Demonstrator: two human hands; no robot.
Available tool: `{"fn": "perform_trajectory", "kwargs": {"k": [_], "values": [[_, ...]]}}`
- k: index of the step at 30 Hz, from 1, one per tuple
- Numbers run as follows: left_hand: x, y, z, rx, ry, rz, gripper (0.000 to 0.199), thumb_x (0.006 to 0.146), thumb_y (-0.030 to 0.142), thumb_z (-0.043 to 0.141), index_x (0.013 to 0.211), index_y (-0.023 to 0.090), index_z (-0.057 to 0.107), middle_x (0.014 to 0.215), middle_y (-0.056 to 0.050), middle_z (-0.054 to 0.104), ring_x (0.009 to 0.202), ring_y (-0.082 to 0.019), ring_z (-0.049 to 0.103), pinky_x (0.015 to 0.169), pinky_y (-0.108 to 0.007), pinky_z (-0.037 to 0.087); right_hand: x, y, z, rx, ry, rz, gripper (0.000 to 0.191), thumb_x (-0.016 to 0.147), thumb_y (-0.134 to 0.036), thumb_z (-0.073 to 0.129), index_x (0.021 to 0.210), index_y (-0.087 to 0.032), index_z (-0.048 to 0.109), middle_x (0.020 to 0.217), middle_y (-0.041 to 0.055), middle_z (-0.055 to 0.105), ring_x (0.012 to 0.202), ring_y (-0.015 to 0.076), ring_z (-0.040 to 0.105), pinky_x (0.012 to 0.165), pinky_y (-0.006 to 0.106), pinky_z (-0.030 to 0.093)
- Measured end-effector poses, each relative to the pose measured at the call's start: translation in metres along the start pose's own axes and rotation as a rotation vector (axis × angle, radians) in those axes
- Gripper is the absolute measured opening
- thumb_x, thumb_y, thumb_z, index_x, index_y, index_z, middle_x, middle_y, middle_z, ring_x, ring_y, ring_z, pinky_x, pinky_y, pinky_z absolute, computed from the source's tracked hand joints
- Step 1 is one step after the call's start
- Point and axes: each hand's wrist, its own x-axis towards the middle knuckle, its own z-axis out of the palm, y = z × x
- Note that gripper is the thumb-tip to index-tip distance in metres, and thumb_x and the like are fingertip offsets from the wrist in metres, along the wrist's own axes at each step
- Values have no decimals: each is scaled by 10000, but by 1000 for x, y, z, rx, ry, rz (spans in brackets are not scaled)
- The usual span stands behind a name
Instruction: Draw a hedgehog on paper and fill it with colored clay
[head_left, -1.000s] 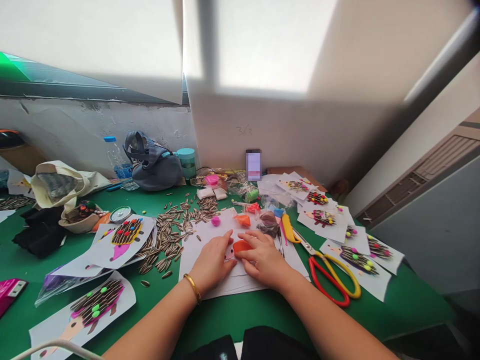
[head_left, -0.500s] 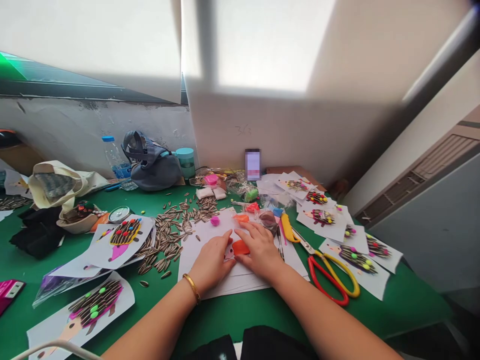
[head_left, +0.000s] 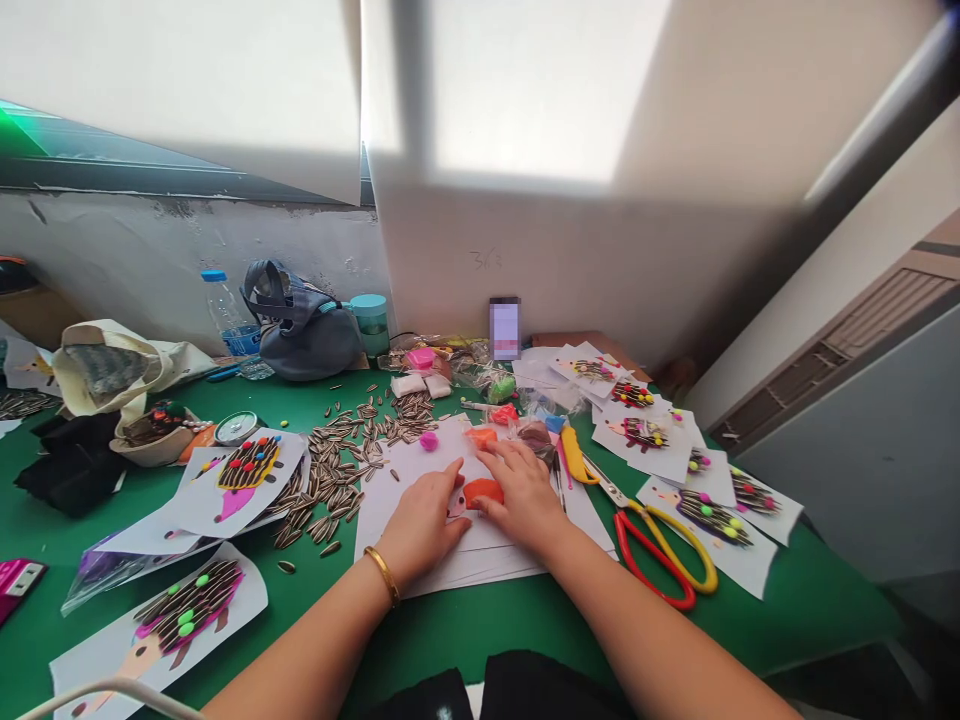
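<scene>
On the stacked white paper [head_left: 480,565] lies a flat orange clay piece [head_left: 481,492] with a small pink part and a dark dot at its left end. My right hand [head_left: 521,495] rests over the clay's right side, fingers spread and thumb at its lower edge. Beside the left end is my left hand [head_left: 424,525], a gold bracelet at the wrist, its fingers apart and resting on the paper. A magenta clay ball [head_left: 428,441] sits above my left hand. Another orange lump [head_left: 481,437] lies beyond my right fingertips.
Sunflower seeds [head_left: 330,480] are scattered left of the paper. Right of it lie red-and-yellow scissors [head_left: 637,507] and a yellow-handled tool [head_left: 576,456]. Hedgehog cards [head_left: 709,515] flank both sides. A phone [head_left: 505,330], bag [head_left: 307,335], bottle [head_left: 229,320] and cup [head_left: 370,325] stand behind.
My right thumb has shifted slightly up and right, showing more of the orange clay. My left hand has barely moved.
</scene>
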Motion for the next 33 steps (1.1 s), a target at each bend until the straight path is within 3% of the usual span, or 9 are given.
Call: {"fn": "perform_trajectory", "kwargs": {"k": [7,13,20,29,33], "values": [[0,2,-1,1,7,-3,721,759,198,673,1416,202,377,1228,-115,637,1130,-279,589,990,-468,455,-1,-5,4,-21,-19,5,575,813,-407,702,1345,-260,541,1446,85,483,1317,315,382,1028,490,355],[0,2,-2,-8,2,3,732,757,202,676,1421,203,367,1235,-115,632,1140,-284,579,995,-473,448,0,1,0,-13,-12,33,527,884,-395,610,1383,-263,504,1439,89,487,1318,306,378,1019,486,372],[0,3,-2,0,8,3,717,761,204,666,1417,208,377,1233,-117,637,1135,-282,585,989,-472,452,-2,-2,7,-52,-30,10,605,814,-436,685,1369,-265,516,1462,88,457,1331,325,357,1017,497,366],[1,-1,1,1,31,21,722,774,222,666,1427,204,360,1208,-116,638,1118,-276,592,988,-470,456,0,-10,9,-63,9,7,611,801,-473,687,1357,-273,529,1478,99,438,1333,339,352,1018,512,352],[1,-2,1,-1,26,19,723,767,218,674,1423,211,372,1227,-114,636,1128,-277,589,988,-464,458,2,-5,-2,-25,71,24,542,863,-424,629,1367,-255,523,1450,91,470,1317,313,370,1046,480,360]]}}
